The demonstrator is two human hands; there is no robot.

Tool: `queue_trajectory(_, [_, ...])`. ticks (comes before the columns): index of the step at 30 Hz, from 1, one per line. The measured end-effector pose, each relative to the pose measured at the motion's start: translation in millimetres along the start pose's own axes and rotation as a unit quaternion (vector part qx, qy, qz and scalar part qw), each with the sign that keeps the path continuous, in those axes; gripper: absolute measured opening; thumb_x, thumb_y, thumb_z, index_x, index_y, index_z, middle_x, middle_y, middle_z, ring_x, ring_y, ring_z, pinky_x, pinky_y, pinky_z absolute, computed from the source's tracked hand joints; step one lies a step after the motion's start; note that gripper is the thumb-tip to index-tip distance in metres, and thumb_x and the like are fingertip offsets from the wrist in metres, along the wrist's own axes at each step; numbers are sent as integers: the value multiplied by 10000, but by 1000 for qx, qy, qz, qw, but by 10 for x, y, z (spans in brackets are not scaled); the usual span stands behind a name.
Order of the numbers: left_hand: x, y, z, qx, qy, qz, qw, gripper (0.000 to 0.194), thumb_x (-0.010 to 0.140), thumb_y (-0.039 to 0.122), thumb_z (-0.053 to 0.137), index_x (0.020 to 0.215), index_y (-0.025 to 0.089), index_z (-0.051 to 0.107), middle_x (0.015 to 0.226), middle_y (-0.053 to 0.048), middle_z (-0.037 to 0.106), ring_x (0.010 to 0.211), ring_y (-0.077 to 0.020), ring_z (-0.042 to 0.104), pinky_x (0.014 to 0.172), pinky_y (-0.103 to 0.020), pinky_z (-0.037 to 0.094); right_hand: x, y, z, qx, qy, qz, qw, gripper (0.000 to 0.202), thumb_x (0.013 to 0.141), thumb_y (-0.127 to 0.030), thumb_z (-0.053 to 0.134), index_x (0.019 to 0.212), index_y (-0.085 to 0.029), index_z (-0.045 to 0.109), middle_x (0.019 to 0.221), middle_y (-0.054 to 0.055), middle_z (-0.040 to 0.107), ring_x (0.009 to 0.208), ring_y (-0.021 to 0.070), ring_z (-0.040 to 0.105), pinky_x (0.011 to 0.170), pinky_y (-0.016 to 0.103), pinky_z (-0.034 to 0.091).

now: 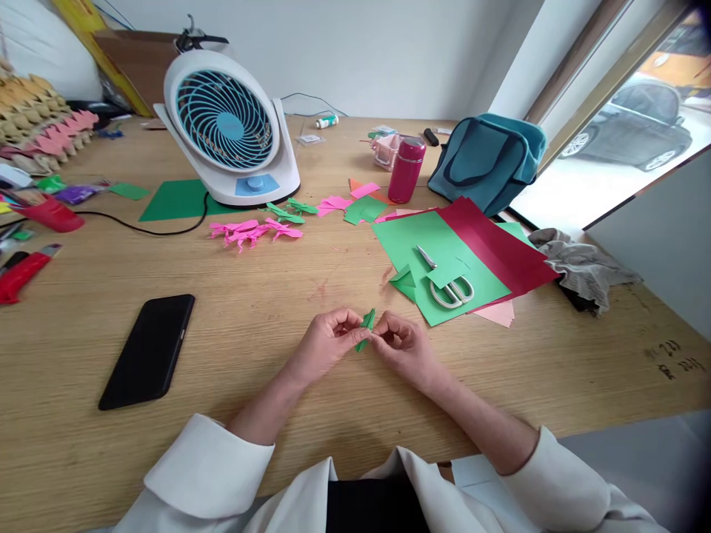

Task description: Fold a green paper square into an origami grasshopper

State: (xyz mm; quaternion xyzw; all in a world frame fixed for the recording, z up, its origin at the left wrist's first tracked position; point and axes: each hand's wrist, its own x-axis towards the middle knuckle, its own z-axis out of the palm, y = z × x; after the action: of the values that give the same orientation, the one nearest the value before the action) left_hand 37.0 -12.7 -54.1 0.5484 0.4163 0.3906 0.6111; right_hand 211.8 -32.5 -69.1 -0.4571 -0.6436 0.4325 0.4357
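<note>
Between my two hands is a small folded piece of green paper (367, 323), held upright just above the wooden table. The thumb and fingers of my left hand (332, 339) pinch it from the left. From the right, my right hand (404, 345) pinches at its edge, fingertips close to those of the left. Part of the paper is hidden behind the fingers. A folded green paper triangle (405, 281) lies beyond my right hand. Silver scissors (451, 292) rest on the green paper sheet (400, 240), partly covered by a small green paper piece (444, 274).
Pink folded paper figures (249, 233) and green ones (286, 212) lie before a white fan (227, 126). A black phone (147, 352) is at left. Red sheets (494, 248), a red flask (407, 170) and a teal bag (489, 159) stand right. A red cutter (27, 274) lies far left.
</note>
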Motion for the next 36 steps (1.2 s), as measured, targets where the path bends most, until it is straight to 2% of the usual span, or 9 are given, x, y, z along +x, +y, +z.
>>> queue_trajectory(5, [-39,9,-61,-122,-37,-35,991,284,759,393,782,767,139,655,732,12,594,719,-105,534,728,-232,438,-24,-83,-28,18,-24,-61,998,231,915,-357,613,761,-188,591,726,-3,556,674,125,501,648,263,416])
queue_trajectory(8, [-48,-27,-63,-197,-62,-73,976,298,765,402,787,782,140,646,750,0,610,709,-104,557,711,-235,457,-18,-45,-25,84,-3,-38,996,159,920,-351,613,898,-194,597,774,-1,566,705,127,517,659,261,434])
queue_trajectory(11, [-55,-66,-28,-242,-92,-101,961,293,774,393,786,812,136,649,721,-1,602,640,-86,548,640,-217,440,18,-37,-12,164,-32,9,986,238,893,-374,647,1044,-200,588,783,-15,528,710,129,543,658,264,470])
queue_trajectory(17, [-67,-106,51,-268,-111,-139,947,388,734,423,816,936,149,630,648,23,575,552,-72,514,575,-209,415,73,-133,-1,333,-113,75,933,322,817,-433,729,795,-206,501,702,-47,533,567,119,596,612,306,536])
queue_trajectory(20, [-68,-109,54,-234,-86,-139,958,399,728,477,805,862,159,605,709,5,605,621,-95,552,601,-220,432,78,-109,-1,338,-79,102,932,377,745,-432,799,752,-206,498,662,-51,554,563,106,567,590,274,518])
queue_trajectory(23, [-63,-86,45,-149,-29,-84,985,403,762,528,755,806,150,623,696,22,557,640,-83,495,611,-206,408,89,-50,2,327,-27,120,937,406,628,-387,884,708,-199,533,634,-62,537,568,80,502,563,221,457])
queue_trajectory(26, [-57,-50,55,-69,-9,-43,997,387,757,510,758,801,146,636,700,26,548,645,-81,463,598,-200,382,99,-16,4,306,0,138,942,392,574,-354,910,685,-191,571,629,-54,560,574,80,475,546,214,404])
queue_trajectory(33, [-66,-63,124,-71,29,-49,996,377,688,447,809,731,152,580,693,35,557,646,-84,508,595,-197,431,92,-23,-15,273,-9,139,952,291,711,-421,818,789,-185,666,700,-22,618,628,104,520,639,261,439])
queue_trajectory(36, [-80,-72,132,-79,46,-60,994,385,676,448,816,730,149,579,696,34,562,646,-85,523,577,-193,449,91,-12,-17,275,-7,137,952,298,708,-423,820,808,-187,669,742,-13,635,669,112,544,668,266,446])
